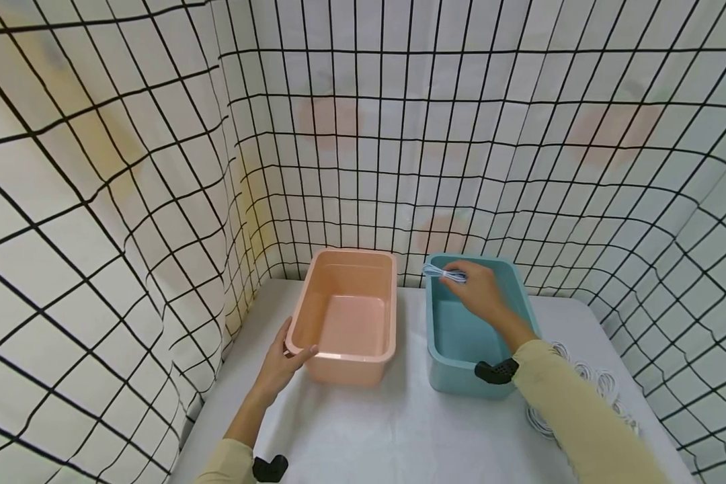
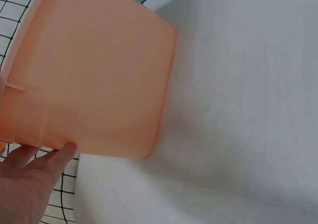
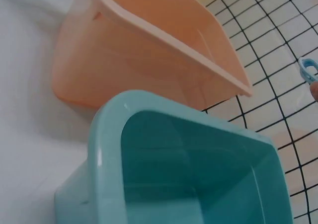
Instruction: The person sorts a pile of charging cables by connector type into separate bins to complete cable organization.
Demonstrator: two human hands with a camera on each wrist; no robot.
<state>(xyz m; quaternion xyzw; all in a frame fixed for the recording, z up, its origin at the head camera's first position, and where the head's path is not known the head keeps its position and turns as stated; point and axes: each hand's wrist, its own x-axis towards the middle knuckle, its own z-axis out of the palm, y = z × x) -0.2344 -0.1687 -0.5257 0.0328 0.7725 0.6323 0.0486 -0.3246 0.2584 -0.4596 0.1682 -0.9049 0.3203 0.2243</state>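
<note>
Hovering near teal bin, cable bundle pinched by right hand; peach bin gripped by left hand; other coils unbinned.

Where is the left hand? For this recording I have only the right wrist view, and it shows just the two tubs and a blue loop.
Observer: The left hand holds the peach tub at its near left corner.
Operator: And that loop at my right edge?
Observer: It is one end of a cord bundle, banded at its middle and held by the right hand.
Operator: Any more cords around?
Observer: Yes, several white coils lie on the table to the right of the blue tub.
</note>
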